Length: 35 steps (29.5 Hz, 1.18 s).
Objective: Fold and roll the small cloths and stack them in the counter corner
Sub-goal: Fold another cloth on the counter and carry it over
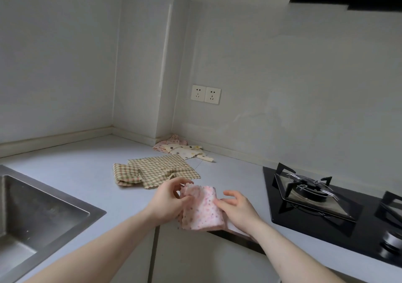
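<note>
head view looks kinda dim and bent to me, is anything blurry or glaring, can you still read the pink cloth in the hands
Head view: dim, flat, greyish light with soft shadows and no harsh glare. Head view: wide-angle bending curves the counter edge and stretches the forearms near the bottom. Head view: the pink cloth is slightly soft, yet its small dots show between the left hand and right hand. Head view: the stove stays fairly crisp.

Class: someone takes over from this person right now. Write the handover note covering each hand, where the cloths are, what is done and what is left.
Left hand: fingers pinch the pink cloth at its left edge.
Right hand: fingers press the cloth's right side.
Pink cloth: part-rolled, at the counter's front edge.
Checked roll lies beside a flat checked cloth, mid-counter.
Dotted cloths lie loose in the corner.
Left: finish this roll, roll the rest, stack all in the corner.
</note>
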{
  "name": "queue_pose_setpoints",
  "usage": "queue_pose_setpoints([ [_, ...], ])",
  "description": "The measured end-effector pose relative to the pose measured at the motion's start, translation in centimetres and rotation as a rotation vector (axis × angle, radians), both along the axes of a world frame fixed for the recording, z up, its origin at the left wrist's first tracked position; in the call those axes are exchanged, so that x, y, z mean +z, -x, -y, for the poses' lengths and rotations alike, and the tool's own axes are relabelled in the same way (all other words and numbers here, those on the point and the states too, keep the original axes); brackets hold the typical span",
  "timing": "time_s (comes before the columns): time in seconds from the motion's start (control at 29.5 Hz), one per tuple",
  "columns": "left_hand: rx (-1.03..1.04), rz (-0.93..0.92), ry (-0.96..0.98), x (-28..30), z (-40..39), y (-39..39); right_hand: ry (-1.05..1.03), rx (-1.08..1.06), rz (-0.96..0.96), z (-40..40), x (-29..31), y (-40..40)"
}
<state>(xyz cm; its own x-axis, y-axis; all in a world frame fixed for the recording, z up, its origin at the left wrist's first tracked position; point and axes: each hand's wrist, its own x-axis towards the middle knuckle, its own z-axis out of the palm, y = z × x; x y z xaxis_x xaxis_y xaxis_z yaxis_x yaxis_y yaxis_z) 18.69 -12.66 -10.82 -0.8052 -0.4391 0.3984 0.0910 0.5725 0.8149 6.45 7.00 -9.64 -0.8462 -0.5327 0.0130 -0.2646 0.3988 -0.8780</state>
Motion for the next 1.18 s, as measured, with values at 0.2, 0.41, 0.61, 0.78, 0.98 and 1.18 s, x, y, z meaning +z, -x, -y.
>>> queue_pose_setpoints([
  [0.2,-0.023,-0.081,-0.02,1.6,-1.1,1.3,0.084,0.059,0.114,-0.3,-0.1,1.3],
  [0.41,-0.01,0.072,-0.003,1.9,-0.6,4.4,0.222,-0.073,0.059,-1.1,-1.1,2.8],
  [0.61,0.021,0.099,-0.032,0.3,0.1,6.8,0.203,-0.193,0.01,0.3,-1.2,4.1],
  [0.78,0.044,0.051,-0.101,-0.7,0.2,7.3,0.19,-0.18,0.019,0.9,-1.1,5.3],
  [0.98,0.045,0.1,-0.17,-0.2,0.1,7.4,0.287,-0.105,0.072,0.7,-1.4,5.8],
  [1.18,0.027,0.137,-0.139,-0.4,-0.2,7.4,0.311,-0.084,0.034,0.5,-1.9,5.8],
])
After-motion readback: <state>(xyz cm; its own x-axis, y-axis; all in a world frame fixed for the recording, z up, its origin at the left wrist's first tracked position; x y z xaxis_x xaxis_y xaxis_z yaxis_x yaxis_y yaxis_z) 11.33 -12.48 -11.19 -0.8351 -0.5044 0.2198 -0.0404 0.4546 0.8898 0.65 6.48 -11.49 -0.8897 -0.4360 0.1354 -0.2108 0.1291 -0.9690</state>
